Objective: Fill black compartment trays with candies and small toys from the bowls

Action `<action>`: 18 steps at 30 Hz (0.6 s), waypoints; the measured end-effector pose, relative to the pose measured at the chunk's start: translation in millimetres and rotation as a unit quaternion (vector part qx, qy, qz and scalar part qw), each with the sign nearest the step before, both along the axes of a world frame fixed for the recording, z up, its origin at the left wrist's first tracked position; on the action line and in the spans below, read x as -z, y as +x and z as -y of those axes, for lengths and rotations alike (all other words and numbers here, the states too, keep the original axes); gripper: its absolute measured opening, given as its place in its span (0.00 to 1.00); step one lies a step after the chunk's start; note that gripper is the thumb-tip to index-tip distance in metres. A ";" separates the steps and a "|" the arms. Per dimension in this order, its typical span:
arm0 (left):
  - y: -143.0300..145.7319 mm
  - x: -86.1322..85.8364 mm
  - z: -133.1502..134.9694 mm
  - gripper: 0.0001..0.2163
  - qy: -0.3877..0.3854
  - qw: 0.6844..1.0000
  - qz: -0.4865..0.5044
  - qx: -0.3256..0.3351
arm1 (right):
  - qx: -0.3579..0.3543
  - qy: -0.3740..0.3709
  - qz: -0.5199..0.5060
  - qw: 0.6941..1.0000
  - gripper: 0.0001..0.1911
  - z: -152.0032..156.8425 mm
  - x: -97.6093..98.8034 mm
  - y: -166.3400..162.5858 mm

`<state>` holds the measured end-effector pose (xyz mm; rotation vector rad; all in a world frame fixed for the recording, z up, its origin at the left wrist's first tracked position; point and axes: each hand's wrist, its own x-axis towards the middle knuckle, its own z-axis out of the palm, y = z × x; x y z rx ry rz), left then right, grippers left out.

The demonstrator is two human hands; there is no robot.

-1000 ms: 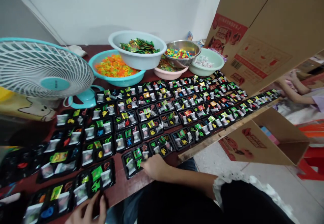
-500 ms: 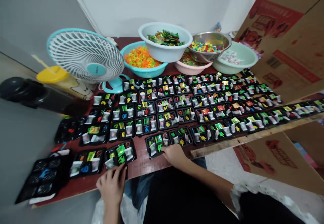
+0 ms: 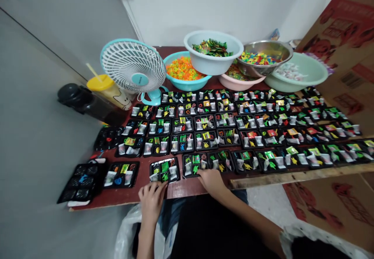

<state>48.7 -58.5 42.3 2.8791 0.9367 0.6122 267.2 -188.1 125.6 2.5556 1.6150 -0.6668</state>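
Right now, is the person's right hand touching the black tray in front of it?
Touching: the head view shows the right hand with its fingertips resting on the front edge of the black compartment tray.

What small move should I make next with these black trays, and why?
Probably nudge the black tray under your left hand rightward: a narrow gap separates it from the neighbouring tray under your right hand, and closing it would keep the front row tight.

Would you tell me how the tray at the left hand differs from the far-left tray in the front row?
The left-hand tray holds a green packet and white sachets; the far-left tray shows neither, only a blue figure. The left hand touches the first, not the second. Both are black and compartmented.
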 end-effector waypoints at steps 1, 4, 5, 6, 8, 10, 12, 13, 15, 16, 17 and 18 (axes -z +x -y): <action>0.6 1.7 -0.6 0.10 0.002 1.000 0.006 -0.002 | -0.006 0.002 -0.004 1.000 0.11 -1.7 0.4 -1.1; 2.3 7.0 -4.3 0.10 0.001 1.000 0.018 -0.009 | -0.027 0.015 -0.010 0.999 0.11 -6.4 6.1 -5.2; 2.6 8.4 -5.9 0.10 -0.001 1.000 0.018 -0.010 | -0.034 0.023 -0.008 0.999 0.11 -7.6 9.1 -6.5; 2.7 9.7 -7.5 0.10 -0.004 1.000 0.016 -0.010 | -0.040 0.030 -0.005 0.999 0.11 -8.8 12.1 -7.6; 2.3 11.5 -10.7 0.11 -0.005 1.000 0.014 -0.007 | -0.054 0.046 0.000 0.997 0.10 -10.5 17.1 -9.1; 1.4 12.4 -13.4 0.11 -0.004 1.000 0.017 -0.005 | -0.066 0.057 0.003 0.996 0.10 -11.6 19.1 -9.6; 0.3 12.4 -15.3 0.11 -0.004 1.000 0.020 -0.013 | -0.075 0.060 0.001 0.995 0.09 -11.9 17.4 -9.4; -0.3 12.0 -15.8 0.12 -0.004 1.000 0.021 -0.020 | -0.078 0.062 -0.001 0.995 0.09 -11.8 15.4 -9.2; -2.1 10.7 -16.8 0.12 -0.001 0.999 0.027 -0.033 | -0.080 0.070 -0.006 0.994 0.10 -11.1 10.1 -8.9; -3.6 10.0 -17.5 0.12 -0.001 0.999 0.032 -0.038 | -0.081 0.079 -0.010 0.994 0.10 -10.7 7.1 -8.9; -5.8 9.4 -18.7 0.12 -0.004 0.998 0.038 -0.041 | -0.081 0.090 -0.013 0.993 0.10 -10.4 4.1 -8.9; -8.8 8.6 -20.4 0.12 -0.008 0.998 0.046 -0.043 | -0.082 0.101 -0.018 0.991 0.10 -10.1 1.2 -9.0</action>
